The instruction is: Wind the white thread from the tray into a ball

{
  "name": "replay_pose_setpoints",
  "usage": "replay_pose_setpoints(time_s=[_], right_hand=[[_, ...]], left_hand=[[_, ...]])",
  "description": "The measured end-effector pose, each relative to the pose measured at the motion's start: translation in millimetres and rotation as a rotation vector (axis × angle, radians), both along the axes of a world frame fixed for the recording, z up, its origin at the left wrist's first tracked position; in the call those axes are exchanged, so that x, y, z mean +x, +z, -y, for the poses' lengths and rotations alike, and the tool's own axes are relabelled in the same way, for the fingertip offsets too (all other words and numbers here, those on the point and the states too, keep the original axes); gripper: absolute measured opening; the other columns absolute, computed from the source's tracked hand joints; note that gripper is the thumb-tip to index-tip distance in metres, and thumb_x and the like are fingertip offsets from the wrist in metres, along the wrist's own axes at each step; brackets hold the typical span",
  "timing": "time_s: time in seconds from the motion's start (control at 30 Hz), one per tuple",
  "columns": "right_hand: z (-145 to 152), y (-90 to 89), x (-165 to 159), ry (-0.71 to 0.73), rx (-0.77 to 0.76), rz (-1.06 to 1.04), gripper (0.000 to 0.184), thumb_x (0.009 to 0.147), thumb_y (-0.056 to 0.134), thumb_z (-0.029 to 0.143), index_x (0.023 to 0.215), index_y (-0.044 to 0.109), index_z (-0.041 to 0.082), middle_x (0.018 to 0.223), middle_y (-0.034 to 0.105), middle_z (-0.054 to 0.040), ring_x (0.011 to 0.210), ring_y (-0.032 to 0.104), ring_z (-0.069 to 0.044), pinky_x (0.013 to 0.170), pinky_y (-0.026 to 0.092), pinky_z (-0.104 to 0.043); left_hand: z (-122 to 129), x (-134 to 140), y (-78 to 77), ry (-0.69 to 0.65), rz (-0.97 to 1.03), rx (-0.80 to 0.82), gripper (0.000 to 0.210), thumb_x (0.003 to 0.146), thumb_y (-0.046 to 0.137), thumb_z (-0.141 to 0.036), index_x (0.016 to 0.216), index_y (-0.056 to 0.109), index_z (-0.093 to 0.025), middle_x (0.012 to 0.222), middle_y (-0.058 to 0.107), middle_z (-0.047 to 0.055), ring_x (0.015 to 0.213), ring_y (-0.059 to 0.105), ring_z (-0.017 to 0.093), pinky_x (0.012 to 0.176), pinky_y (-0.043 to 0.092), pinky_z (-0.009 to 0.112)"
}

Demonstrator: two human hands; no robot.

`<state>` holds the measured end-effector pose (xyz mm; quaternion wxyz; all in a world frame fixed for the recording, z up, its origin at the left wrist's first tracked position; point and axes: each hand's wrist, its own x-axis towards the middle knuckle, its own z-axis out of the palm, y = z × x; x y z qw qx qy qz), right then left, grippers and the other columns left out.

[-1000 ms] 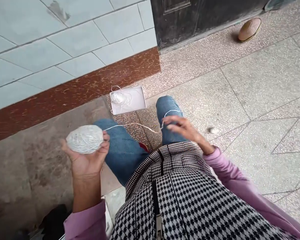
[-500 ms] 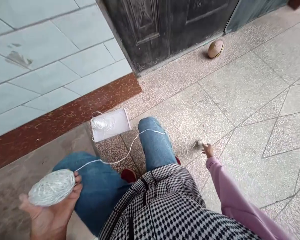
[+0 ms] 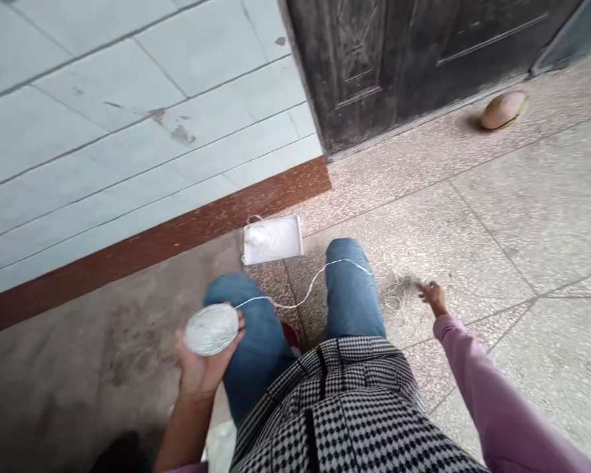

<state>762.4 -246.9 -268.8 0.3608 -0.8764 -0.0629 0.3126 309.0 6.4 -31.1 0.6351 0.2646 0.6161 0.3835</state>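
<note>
My left hand (image 3: 211, 368) holds an oval ball of white yarn (image 3: 211, 328), palm up with the fingers curled round it, beside my left knee. From the ball a strand of yarn (image 3: 295, 306) runs across to my right knee and over it. On the floor right of that knee lies a loose tangle of yarn (image 3: 396, 305). My right hand (image 3: 432, 297) reaches out low above the floor with its fingers apart. Just before its fingertips is a small greyish thing (image 3: 408, 281), too blurred to name; it looks apart from the fingers.
A shallow white box (image 3: 285, 240) with more white yarn (image 3: 261, 235) in it stands by the red-brown skirting (image 3: 290, 180). A dark panelled door (image 3: 374, 79) rises beyond. A round tan object (image 3: 503, 110) lies on the speckled floor (image 3: 477, 230) near the door.
The view has shifted, so the scene sits further right. My left hand has brought the yarn ball nearer my left knee. My right hand has moved a little closer to my right knee.
</note>
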Motion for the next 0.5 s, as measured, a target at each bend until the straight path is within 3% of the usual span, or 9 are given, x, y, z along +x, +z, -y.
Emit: replay_pose_setpoints(time_s=[0.1, 0.23, 0.37, 0.5], right_hand=[[-73.0, 9.7, 21.5, 0.055, 0.068, -0.045, 0.037, 0.097, 0.075, 0.050, 0.098, 0.060, 0.017, 0.080, 0.073, -0.0064, 0.059, 0.072, -0.017, 0.050, 0.053, -0.023], [-189.6, 43.6, 30.4, 0.213, 0.240, -0.017, 0.047, 0.089, 0.079, 0.057, 0.104, 0.057, 0.019, 0.102, 0.079, -0.0142, 0.072, 0.077, -0.019, 0.050, 0.054, -0.020], [-287.6, 75.4, -9.6, 0.443, 0.317, -0.012, 0.049, 0.082, 0.089, 0.053, 0.101, 0.060, 0.018, 0.093, 0.077, -0.0090, 0.067, 0.075, -0.016, 0.049, 0.052, -0.018], [-352.3, 83.7, -76.7, 0.630, 0.285, -0.038, 0.043, 0.080, 0.095, 0.036, 0.099, 0.062, 0.016, 0.075, 0.071, -0.0026, 0.058, 0.071, -0.014, 0.048, 0.051, -0.017]], left_hand=[[3.8, -0.8, -10.1, -0.047, 0.148, -0.015, 0.098, 0.042, 0.093, -0.083, 0.111, 0.078, -0.015, 0.098, 0.080, 0.015, 0.085, 0.073, 0.029, 0.066, 0.064, 0.035], [6.7, -1.9, -26.4, -0.113, 0.301, -0.009, 0.084, 0.065, 0.087, -0.081, 0.117, 0.076, -0.016, 0.100, 0.079, 0.013, 0.084, 0.074, 0.028, 0.067, 0.063, 0.036], [11.2, -4.7, -36.5, -0.168, 0.398, 0.018, 0.080, 0.070, 0.084, -0.081, 0.118, 0.077, -0.016, 0.098, 0.077, 0.013, 0.082, 0.072, 0.028, 0.067, 0.059, 0.036], [17.3, -11.4, -40.4, -0.170, 0.471, 0.043, 0.082, 0.070, 0.084, -0.081, 0.119, 0.077, -0.017, 0.099, 0.076, 0.012, 0.083, 0.071, 0.028, 0.069, 0.058, 0.038]])
